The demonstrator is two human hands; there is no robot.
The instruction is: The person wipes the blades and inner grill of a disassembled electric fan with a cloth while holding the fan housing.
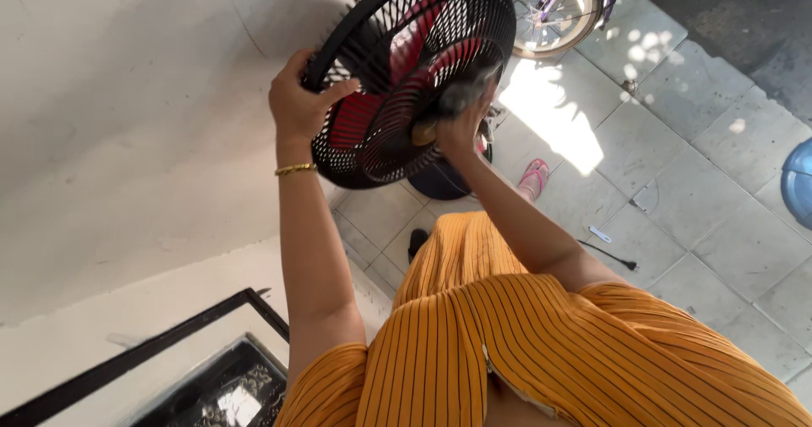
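Grey floor tiles (668, 182) and a pale wall (127, 139) frame a black fan guard (414, 72) with red blades (406, 55) behind it, held up near the wall with its round face tilted toward the camera. The left hand (298, 101) is curled shut over the guard's rim, while the right hand (461, 123) presses a dark cloth (463, 95) against the grille's middle. A bicycle wheel (558, 8) stands just beyond the guard, a pink sandal (533, 177) lies below, and open tiles stretch to the right.

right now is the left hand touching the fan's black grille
Touching. The head view shows the left hand gripping the rim of the fan grille, its fingers curled over the edge with no gap.
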